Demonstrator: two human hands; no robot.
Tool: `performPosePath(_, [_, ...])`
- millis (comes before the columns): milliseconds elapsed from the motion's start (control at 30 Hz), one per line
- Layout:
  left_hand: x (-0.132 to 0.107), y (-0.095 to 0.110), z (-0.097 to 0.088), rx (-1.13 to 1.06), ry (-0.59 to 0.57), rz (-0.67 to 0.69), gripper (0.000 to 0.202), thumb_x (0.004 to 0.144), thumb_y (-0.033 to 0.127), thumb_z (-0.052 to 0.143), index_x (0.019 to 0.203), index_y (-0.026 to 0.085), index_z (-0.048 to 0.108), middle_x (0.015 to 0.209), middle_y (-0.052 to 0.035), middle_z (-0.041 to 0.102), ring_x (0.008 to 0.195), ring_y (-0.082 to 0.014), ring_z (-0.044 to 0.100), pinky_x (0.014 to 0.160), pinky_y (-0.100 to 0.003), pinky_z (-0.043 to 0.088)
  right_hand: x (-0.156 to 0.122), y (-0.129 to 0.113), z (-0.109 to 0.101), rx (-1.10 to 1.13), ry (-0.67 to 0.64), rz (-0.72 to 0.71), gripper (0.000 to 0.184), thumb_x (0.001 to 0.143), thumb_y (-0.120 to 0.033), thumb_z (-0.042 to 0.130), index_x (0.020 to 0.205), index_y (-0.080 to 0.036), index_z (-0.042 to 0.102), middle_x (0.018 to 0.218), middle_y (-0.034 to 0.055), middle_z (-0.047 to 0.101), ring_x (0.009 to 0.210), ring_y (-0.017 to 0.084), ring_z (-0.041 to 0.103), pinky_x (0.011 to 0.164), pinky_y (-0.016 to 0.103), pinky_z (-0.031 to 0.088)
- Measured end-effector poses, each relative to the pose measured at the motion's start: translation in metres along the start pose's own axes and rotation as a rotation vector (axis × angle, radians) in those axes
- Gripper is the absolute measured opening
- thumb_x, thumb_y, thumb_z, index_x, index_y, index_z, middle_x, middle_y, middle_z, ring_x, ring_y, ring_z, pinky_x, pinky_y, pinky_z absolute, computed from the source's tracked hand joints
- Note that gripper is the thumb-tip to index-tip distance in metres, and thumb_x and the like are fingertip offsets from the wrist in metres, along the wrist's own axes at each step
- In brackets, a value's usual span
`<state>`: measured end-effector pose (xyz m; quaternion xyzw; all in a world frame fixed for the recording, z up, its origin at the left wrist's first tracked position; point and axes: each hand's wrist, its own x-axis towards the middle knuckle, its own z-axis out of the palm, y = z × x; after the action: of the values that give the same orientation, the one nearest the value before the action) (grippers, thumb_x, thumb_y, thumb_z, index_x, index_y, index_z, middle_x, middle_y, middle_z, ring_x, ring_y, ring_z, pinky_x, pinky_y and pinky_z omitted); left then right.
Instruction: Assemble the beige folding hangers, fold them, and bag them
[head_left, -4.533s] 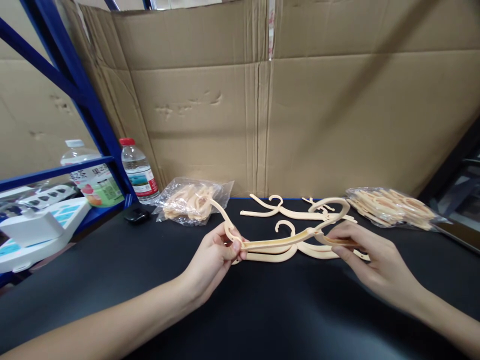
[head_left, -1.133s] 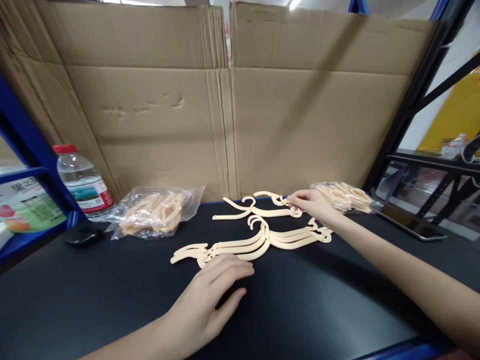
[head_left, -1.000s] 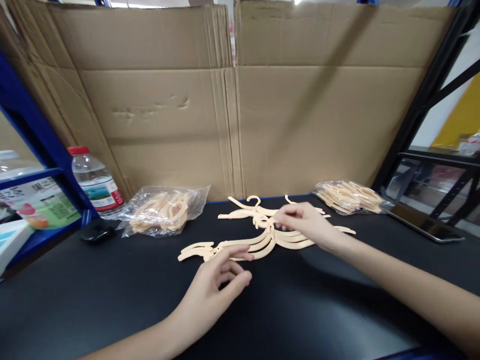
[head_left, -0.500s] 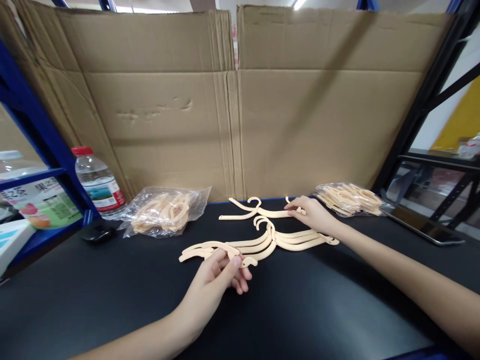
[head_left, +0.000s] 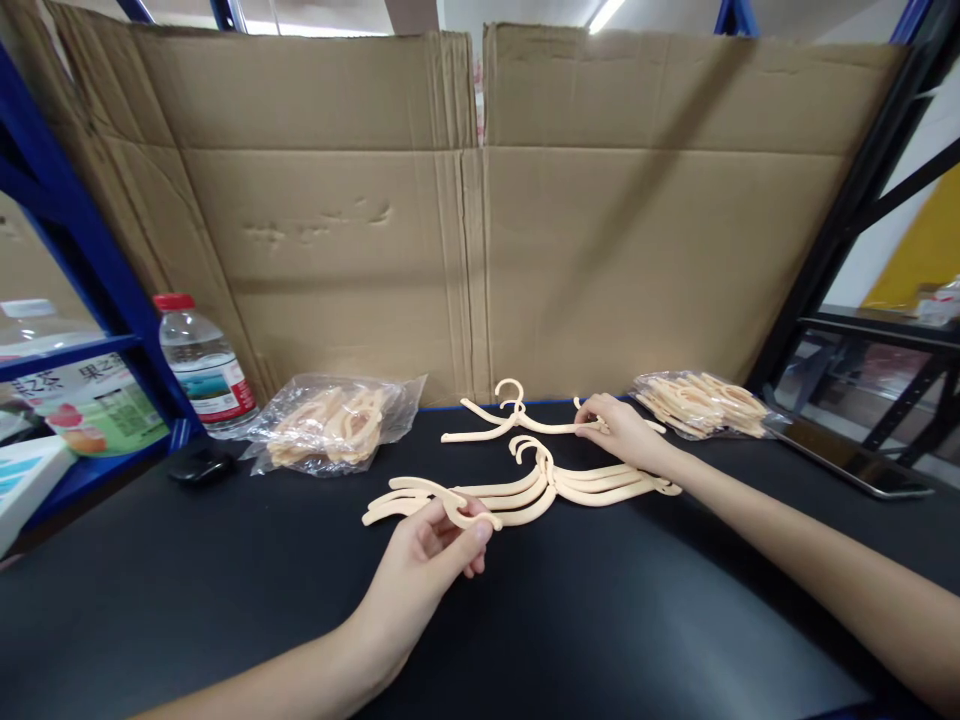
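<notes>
My left hand is closed on a folded cream plastic hanger, pinched near its hook end and raised just above the table. Behind it lies a row of opened cream hangers, overlapping, with their hooks pointing away from me. Farther back, my right hand grips the right arm of another pair of cream hangers. One hook there stands up from the table. The fingers partly cover those arms, so the exact grip is hidden.
Clear bags of folded hangers lie at the back left and back right. A black mouse and a red-capped bottle stand left. A dark tablet lies right. Cardboard walls off the back.
The folded hanger in my left hand has turned and tilted upward. At the back, a hanger's hook has lifted under my right hand, which stays at nearly the same place.
</notes>
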<state>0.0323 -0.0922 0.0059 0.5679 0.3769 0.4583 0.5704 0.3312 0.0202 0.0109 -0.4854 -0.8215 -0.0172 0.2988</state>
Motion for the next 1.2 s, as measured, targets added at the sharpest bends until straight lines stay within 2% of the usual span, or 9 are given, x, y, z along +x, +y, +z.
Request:
performPosePath(167, [0.000,0.015,-0.006,-0.050,0.086,0.027,0.021,0.078,0.035,0.072,0.080,0.016,0.064,0.077,0.0010,0.052,0.063,-0.0086,0.043,0.061,-0.021,0.037,-0.003,-0.019,-0.031,0.100,0.103,0.022,0.005,0.086,-0.024,0.055,0.084,-0.020,0.056,0.080,0.0033,0.064,0.074,0.019,0.059,0.067,0.030,0.044])
performPosePath(233, [0.002,0.020,-0.010,-0.090,0.107,0.034,0.021,0.077,0.035,0.073,0.080,0.016,0.063,0.074,0.0013,0.051,0.064,-0.0090,0.042,0.062,-0.021,0.037,-0.009,-0.028,-0.039,0.132,0.145,0.005,0.006,0.086,-0.025,0.056,0.090,-0.020,0.057,0.080,0.0031,0.063,0.073,0.018,0.058,0.066,0.030,0.044])
performPosePath(300, [0.005,0.024,-0.013,-0.127,0.118,0.038,0.022,0.076,0.035,0.075,0.081,0.016,0.064,0.072,0.0017,0.050,0.064,-0.0090,0.041,0.062,-0.020,0.036,-0.017,-0.037,-0.044,0.142,0.134,-0.028,0.012,0.088,-0.025,0.053,0.097,-0.020,0.059,0.082,0.0038,0.062,0.073,0.018,0.057,0.065,0.030,0.044])
performPosePath(433, [0.010,0.024,-0.020,-0.178,0.135,0.034,0.022,0.077,0.034,0.075,0.083,0.017,0.064,0.067,0.0025,0.048,0.063,-0.0086,0.039,0.058,-0.018,0.035,-0.034,-0.044,-0.046,0.172,0.056,-0.076,0.015,0.092,-0.025,0.046,0.095,-0.020,0.059,0.086,0.0058,0.061,0.075,0.018,0.056,0.065,0.031,0.044])
performPosePath(600, [0.013,0.026,-0.025,-0.232,0.119,0.061,0.016,0.081,0.030,0.071,0.082,0.018,0.060,0.069,0.0024,0.049,0.065,-0.0087,0.041,0.059,-0.017,0.039,-0.038,-0.038,-0.051,0.190,0.014,-0.044,0.012,0.090,-0.028,0.048,0.089,-0.021,0.057,0.081,0.0042,0.061,0.072,0.019,0.056,0.063,0.031,0.044])
performPosePath(767, [0.012,0.033,-0.025,-0.309,0.101,0.054,0.013,0.081,0.024,0.069,0.081,0.017,0.058,0.097,-0.0021,0.057,0.081,-0.0121,0.052,0.072,-0.023,0.048,-0.038,-0.036,-0.054,0.181,0.023,-0.047,0.013,0.090,-0.030,0.048,0.089,-0.021,0.057,0.081,0.0040,0.061,0.072,0.019,0.056,0.062,0.030,0.044])
performPosePath(833, [0.012,0.035,-0.024,-0.326,0.073,0.045,0.012,0.082,0.022,0.069,0.080,0.017,0.058,0.102,-0.0039,0.058,0.083,-0.0139,0.055,0.076,-0.027,0.050,-0.038,-0.037,-0.055,0.179,0.027,-0.052,0.013,0.089,-0.030,0.048,0.088,-0.021,0.057,0.081,0.0040,0.061,0.071,0.018,0.056,0.061,0.030,0.044])
performPosePath(933, [0.011,0.035,-0.023,-0.347,0.034,0.042,0.012,0.081,0.021,0.069,0.080,0.016,0.058,0.098,-0.0042,0.060,0.080,-0.0144,0.058,0.076,-0.028,0.052,-0.039,-0.039,-0.056,0.175,0.032,-0.051,0.012,0.089,-0.029,0.049,0.088,-0.021,0.058,0.080,0.0040,0.061,0.070,0.019,0.056,0.061,0.030,0.043])
performPosePath(1200, [0.011,0.035,-0.023,-0.393,0.027,0.009,0.014,0.076,0.019,0.073,0.078,0.015,0.060,0.090,-0.0031,0.062,0.075,-0.0139,0.060,0.073,-0.025,0.053,-0.040,-0.039,-0.056,0.189,0.021,-0.088,0.010,0.089,-0.027,0.048,0.090,-0.021,0.057,0.083,0.0045,0.061,0.075,0.020,0.056,0.064,0.032,0.045])
